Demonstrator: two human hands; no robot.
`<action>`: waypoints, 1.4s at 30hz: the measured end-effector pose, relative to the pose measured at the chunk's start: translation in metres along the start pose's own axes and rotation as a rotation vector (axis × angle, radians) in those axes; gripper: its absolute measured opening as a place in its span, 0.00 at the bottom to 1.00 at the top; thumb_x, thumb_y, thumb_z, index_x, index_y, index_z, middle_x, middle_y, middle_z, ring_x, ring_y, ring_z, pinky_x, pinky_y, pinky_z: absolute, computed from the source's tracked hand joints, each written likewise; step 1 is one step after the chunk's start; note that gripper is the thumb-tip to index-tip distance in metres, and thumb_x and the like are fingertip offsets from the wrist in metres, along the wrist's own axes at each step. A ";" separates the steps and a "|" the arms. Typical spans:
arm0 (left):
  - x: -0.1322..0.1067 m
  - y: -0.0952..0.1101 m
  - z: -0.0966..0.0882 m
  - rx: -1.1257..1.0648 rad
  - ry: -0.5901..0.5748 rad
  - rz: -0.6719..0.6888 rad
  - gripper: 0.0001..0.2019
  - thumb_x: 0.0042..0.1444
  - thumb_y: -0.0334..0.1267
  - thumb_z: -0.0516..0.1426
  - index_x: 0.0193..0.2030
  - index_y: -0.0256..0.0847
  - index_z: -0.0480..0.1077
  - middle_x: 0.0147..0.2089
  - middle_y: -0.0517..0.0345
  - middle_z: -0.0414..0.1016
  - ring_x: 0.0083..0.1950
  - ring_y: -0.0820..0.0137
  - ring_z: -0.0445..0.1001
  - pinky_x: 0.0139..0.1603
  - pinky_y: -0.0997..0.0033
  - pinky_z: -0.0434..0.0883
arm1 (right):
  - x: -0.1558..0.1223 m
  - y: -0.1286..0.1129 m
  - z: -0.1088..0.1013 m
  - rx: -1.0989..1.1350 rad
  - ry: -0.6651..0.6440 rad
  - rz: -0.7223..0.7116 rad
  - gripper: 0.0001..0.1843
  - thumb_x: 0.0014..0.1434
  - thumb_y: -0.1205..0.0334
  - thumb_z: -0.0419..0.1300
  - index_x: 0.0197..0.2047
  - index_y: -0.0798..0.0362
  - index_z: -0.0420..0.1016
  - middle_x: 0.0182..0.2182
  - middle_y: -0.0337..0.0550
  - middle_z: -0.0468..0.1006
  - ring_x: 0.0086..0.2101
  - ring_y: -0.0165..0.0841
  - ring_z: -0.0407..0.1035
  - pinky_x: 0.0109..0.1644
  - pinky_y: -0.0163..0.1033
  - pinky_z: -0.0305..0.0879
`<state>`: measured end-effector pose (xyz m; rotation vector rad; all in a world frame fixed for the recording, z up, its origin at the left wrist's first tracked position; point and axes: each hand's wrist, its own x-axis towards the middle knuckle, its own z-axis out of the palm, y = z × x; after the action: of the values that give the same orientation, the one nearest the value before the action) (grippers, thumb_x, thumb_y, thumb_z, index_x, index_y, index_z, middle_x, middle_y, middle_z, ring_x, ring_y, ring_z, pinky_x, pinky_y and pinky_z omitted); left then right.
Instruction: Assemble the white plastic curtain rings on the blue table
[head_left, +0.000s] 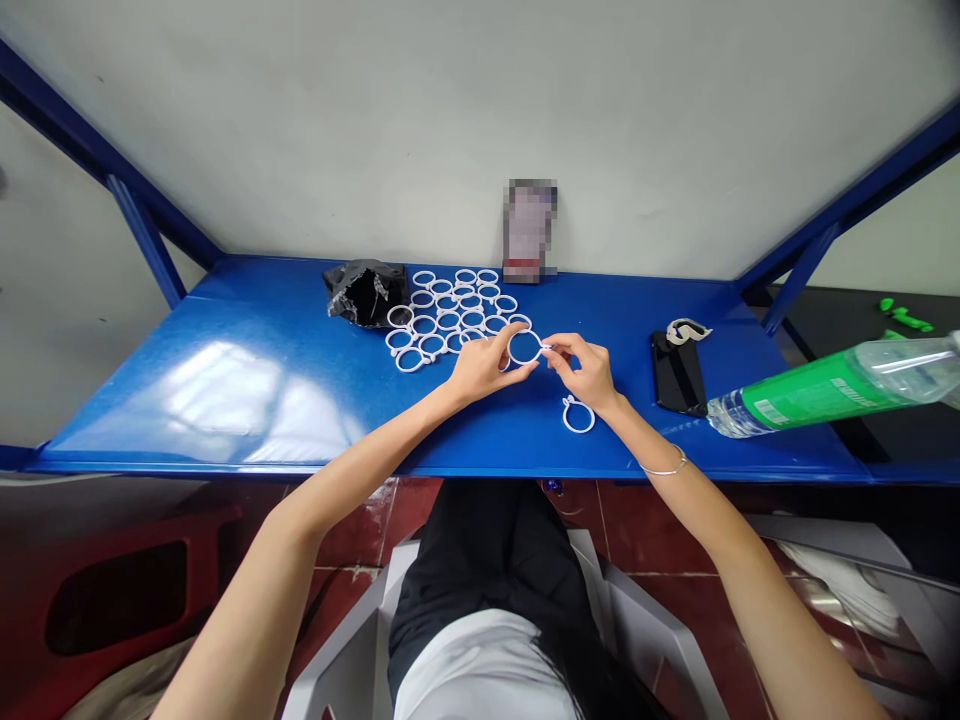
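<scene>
Above the blue table, both hands hold one white ring [525, 333] between them. My left hand [484, 365] has its thumb and fingers around the ring's left side. With a pinch, my right hand [583, 368] grips the small joint at the ring's right side. A single white ring with a small knob [578, 416] lies on the table just below my right hand. Behind and left of my hands, several similar white rings [448, 321] lie flat in a cluster, some partly hidden by my left hand.
A crumpled black plastic bag [367, 292], its mouth open, lies left of the rings. A blurred-out upright object [529, 230] leans on the wall. To the right are a black phone [677, 378], a white coiled item [687, 331] and a green-labelled bottle [832, 390] on the blue table [247, 330].
</scene>
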<state>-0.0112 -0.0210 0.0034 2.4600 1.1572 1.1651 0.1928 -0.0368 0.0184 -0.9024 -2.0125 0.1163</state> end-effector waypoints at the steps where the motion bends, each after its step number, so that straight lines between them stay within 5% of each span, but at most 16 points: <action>1: 0.000 0.000 0.000 0.010 -0.010 -0.005 0.28 0.61 0.59 0.53 0.57 0.38 0.66 0.21 0.65 0.69 0.20 0.76 0.68 0.25 0.79 0.60 | 0.000 0.000 0.000 0.001 -0.001 0.002 0.10 0.68 0.54 0.56 0.44 0.50 0.74 0.23 0.36 0.78 0.22 0.29 0.72 0.28 0.34 0.68; 17: 0.001 0.000 0.003 0.062 -0.222 -0.042 0.30 0.63 0.60 0.52 0.61 0.37 0.65 0.22 0.64 0.71 0.22 0.72 0.72 0.25 0.78 0.58 | 0.001 -0.004 0.000 0.077 -0.022 0.003 0.10 0.65 0.54 0.59 0.42 0.50 0.77 0.25 0.38 0.80 0.22 0.29 0.72 0.28 0.33 0.69; 42: 0.001 -0.001 0.004 0.068 -0.227 0.031 0.33 0.63 0.64 0.47 0.60 0.37 0.65 0.23 0.62 0.71 0.21 0.73 0.71 0.24 0.79 0.58 | 0.003 -0.009 0.000 0.255 -0.044 0.114 0.11 0.63 0.53 0.61 0.40 0.50 0.81 0.24 0.38 0.80 0.21 0.28 0.71 0.28 0.34 0.70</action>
<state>-0.0087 -0.0193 0.0006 2.5872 1.1131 0.8393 0.1866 -0.0415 0.0247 -0.8561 -1.9322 0.4496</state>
